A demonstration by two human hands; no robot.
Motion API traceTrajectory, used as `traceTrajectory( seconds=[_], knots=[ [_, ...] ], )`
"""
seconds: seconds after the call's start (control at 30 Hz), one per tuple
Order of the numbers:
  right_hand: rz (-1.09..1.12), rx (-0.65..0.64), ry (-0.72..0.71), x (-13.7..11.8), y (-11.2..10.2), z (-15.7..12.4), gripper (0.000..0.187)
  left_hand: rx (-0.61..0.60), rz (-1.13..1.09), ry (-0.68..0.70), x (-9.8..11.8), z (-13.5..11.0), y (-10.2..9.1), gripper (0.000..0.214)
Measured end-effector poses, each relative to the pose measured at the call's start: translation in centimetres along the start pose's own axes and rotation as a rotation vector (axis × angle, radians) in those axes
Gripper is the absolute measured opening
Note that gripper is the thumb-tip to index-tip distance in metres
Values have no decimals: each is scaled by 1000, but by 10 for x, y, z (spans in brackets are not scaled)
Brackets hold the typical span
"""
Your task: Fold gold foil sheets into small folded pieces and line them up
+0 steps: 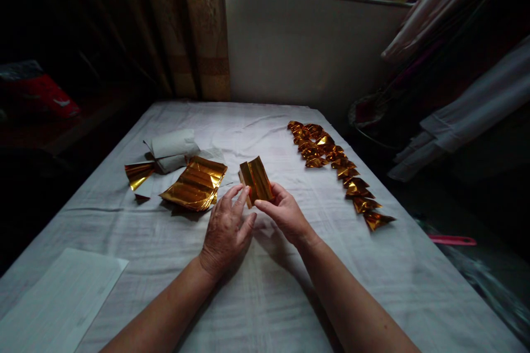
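Near the middle of the cloth-covered bench [259, 292], a creased gold sheet [258, 177] stands tilted between the person's two hands. The right hand [286, 214] has its grip clamped on the sheet's near right corner, thumb on the near side and fingers behind. The left hand [224, 231] touches the sheet's left edge with its fingertips, its grip apart: the thumb stands off from the fingers. Just left of the left hand lies a stack of gold sheets [194, 185], its layers showing unevenly along the near right edge. Farther left are a flared gold piece [139, 174] and, beside it, a pale paper bundle [174, 144]. Along the right side, folded gold pieces [358, 187] run in a line from far to near, bunched more thickly at the far end. A white sheet [62, 303] lies flat at the near left.
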State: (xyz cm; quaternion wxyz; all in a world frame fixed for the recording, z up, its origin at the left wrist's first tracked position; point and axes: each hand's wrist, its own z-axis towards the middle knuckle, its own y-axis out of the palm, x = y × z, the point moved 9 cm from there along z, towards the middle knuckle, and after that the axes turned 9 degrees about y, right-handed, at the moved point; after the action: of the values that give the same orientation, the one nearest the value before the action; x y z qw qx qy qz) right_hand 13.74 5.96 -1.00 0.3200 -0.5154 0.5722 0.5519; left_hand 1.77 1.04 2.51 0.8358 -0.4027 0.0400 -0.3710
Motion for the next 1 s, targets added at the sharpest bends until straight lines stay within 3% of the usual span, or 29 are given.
traceTrajectory(
  seconds=[0.2,0.43,0.5,0.57,0.67,0.77,0.9,1.0],
  knots=[
    [-41,-131,96,10,10,-3,50,-2,21,2,-9,2,-5,37],
    [-271,-165,-6,5,12,-4,42,18,-41,-128,-28,7,-13,31],
    [-396,-76,-62,-1,3,-2,38,26,-84,-173,-35,7,-14,33],
    [-508,100,-122,-11,-15,0,40,56,-135,-181,-39,8,-17,32],
    [-573,316,-178,-26,-41,-3,58,83,-213,-107,-37,12,-20,25],
    [-601,222,-262,-36,-39,-6,58,48,-267,2,-30,14,-19,24],
    [-693,2,-480,-49,-20,-16,18,-2,-213,66,-27,12,-16,31],
    [-791,18,-621,-53,-15,-24,17,-27,-96,62,-28,8,-12,34]
  ],
)
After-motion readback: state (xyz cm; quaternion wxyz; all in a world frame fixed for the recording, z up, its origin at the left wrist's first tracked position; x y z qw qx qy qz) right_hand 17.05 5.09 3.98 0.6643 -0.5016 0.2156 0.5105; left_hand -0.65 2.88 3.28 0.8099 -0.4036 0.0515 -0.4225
